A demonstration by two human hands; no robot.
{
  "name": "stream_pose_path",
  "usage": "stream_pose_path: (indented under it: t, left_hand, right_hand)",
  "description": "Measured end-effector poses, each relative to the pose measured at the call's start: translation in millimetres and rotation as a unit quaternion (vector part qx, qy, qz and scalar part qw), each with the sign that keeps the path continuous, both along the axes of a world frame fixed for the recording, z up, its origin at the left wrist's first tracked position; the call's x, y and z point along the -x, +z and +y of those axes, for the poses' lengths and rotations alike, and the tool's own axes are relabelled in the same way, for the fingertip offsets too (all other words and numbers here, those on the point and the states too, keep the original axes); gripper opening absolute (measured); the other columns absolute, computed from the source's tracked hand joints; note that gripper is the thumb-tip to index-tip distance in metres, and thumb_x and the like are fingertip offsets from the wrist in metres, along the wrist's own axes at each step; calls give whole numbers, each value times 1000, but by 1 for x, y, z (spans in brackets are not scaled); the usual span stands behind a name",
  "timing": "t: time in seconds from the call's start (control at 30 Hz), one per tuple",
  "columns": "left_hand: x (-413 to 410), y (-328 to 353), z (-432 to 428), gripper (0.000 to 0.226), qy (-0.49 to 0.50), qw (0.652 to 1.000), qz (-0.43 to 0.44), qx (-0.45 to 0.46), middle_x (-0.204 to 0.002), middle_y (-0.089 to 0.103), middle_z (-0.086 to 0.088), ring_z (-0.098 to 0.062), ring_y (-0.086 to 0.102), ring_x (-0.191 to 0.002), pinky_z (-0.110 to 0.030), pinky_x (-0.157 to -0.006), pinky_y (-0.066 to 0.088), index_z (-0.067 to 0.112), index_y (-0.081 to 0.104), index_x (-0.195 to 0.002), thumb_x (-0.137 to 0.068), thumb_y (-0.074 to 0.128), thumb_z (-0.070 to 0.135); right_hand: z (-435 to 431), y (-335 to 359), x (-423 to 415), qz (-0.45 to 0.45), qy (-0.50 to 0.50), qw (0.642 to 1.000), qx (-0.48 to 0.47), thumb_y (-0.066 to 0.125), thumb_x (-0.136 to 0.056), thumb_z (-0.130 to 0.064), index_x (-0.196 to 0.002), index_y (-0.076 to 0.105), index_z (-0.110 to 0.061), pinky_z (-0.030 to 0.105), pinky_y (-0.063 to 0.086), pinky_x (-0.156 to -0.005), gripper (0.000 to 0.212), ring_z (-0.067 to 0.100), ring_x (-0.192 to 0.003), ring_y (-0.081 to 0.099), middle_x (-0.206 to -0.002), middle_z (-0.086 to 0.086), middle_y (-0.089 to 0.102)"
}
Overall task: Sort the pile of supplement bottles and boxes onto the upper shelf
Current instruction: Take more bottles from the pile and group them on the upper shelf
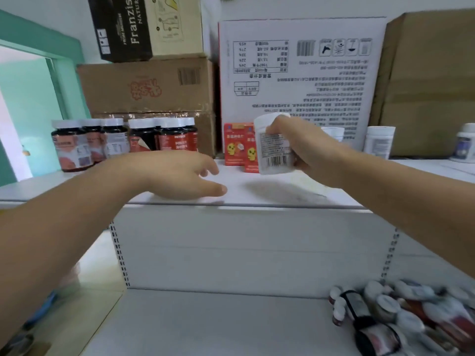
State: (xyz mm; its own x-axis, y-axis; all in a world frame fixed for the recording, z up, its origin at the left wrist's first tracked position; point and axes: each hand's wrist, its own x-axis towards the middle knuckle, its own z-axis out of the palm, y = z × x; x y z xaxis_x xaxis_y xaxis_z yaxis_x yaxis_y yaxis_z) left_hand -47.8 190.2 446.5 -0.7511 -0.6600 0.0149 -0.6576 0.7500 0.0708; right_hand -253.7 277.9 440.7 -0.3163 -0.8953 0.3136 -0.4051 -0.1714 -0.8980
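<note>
Currently, my right hand grasps the white bottle around its middle, with the fingers curled across the label and the cap uppermost. The bottle is slightly tilted and appears to hang just above the upper shelf, directly in front of the red boxes. My left hand is released, its fingers relaxed over the shelf's front edge, and it holds nothing. I judge the bottle to be rigid plastic, light, and smooth enough to slip under a loose grasp. A hold around the body is more secure than one at the cap. When setting it down, keep it upright and clear of the boxes, which look light enough to topple. More white bottles stand to the right and dark bottles to the left. The remaining pile lies on the lower shelf.
</note>
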Motion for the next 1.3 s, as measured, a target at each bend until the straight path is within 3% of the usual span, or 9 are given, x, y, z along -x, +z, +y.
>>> stream_pose_path:
  t: [0.17,0.27,0.43,0.57,0.77,0.83,1.0,1.17,1.3]
  left_hand:
    - [74,-5,47,59,-69,997,29,-2,-136,51,16,-7,47,-120,-25,-95,37,37,44,-139,-87,48,65]
    - [109,-9,64,59,-82,996,39,-9,-135,51,16,-9,48,-123,-26,-97,37,37,46,-137,-86,49,66]
    - [152,-12,78,59,-80,996,38,-19,-136,51,14,-10,49,-121,-27,-97,37,37,47,-136,-86,50,67]
    - [171,-13,78,59,-67,996,35,-40,-137,49,13,-9,54,-112,-27,-92,41,36,47,-137,-86,51,66]
    - [187,-13,60,48,-50,998,25,-35,-128,56,12,-9,56,-100,-28,-81,41,30,54,-126,-90,48,63]
    - [190,-14,50,44,-52,998,25,-21,-124,57,11,-11,54,-105,-28,-81,39,31,57,-118,-91,45,64]
    - [193,-29,30,51,-82,996,35,-3,-126,48,5,-15,49,-113,-34,-97,40,31,51,-123,-88,43,68]
    - [193,-37,25,57,-99,993,69,7,-125,46,5,-17,48,-113,-38,-98,41,32,49,-122,-82,39,73]
    - [194,-38,23,64,-100,993,66,8,-127,46,4,-17,45,-116,-38,-99,40,32,48,-122,-77,35,75]
  right_hand:
    - [59,-5,62,8,-83,995,-49,74,-55,-46,-127,45,-13,47,55,-86,85,28,-101,65,-114,12,64]
    - [84,-5,92,-33,-75,996,-45,72,-62,-38,-126,49,-10,35,54,-66,74,27,-89,67,-108,14,66]
    - [111,-5,133,-51,-85,994,-47,55,-84,-31,-101,57,-20,39,54,-83,21,21,-80,65,-85,2,65]
    - [119,-4,155,-25,-92,995,-29,58,-88,-26,-110,61,-8,34,53,-79,29,21,-83,67,-94,6,65]
    - [89,0,171,-32,-99,994,-29,54,-84,-20,-101,48,-4,24,50,-56,24,12,-54,54,-78,7,50]
    - [69,2,174,-10,-109,993,-37,57,-82,-23,-96,46,-4,28,46,-64,26,18,-63,53,-77,7,49]
    - [28,0,187,73,-164,980,-80,71,-81,-37,-124,43,-12,44,54,-89,57,23,-100,62,-111,8,64]
    - [9,-9,193,81,-198,975,-66,75,-77,-41,-118,44,-21,39,56,-80,54,20,-95,64,-109,4,64]
    - [3,-16,192,70,-185,977,-77,72,-79,-38,-126,45,-19,48,55,-89,58,24,-102,64,-113,5,65]
